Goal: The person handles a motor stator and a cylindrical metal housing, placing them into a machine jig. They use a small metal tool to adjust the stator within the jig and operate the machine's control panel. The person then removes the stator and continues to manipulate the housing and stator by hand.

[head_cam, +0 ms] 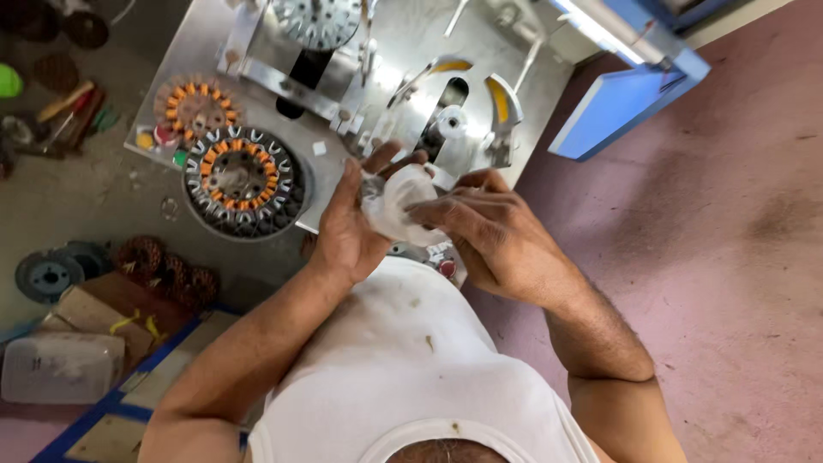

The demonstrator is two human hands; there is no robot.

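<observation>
Centrally, white cloth (403, 206), between both hands

The scene is brightly and evenly lit, with strong glare washing out the shiny sheet-metal desk (214, 43) and the long glowing white tube lamp (600, 33) at the top, which looks like the nearest light source. Shadows are soft: a dim zone lies over the grey concrete floor (86, 197) at the left, and the pink floor (729, 257) shows only faint mottling. The crumpled white cloth (399, 204) is overexposed and slightly blurred, fine detail is smeared by compression, and the wide lens bends lines towards the edges.
</observation>
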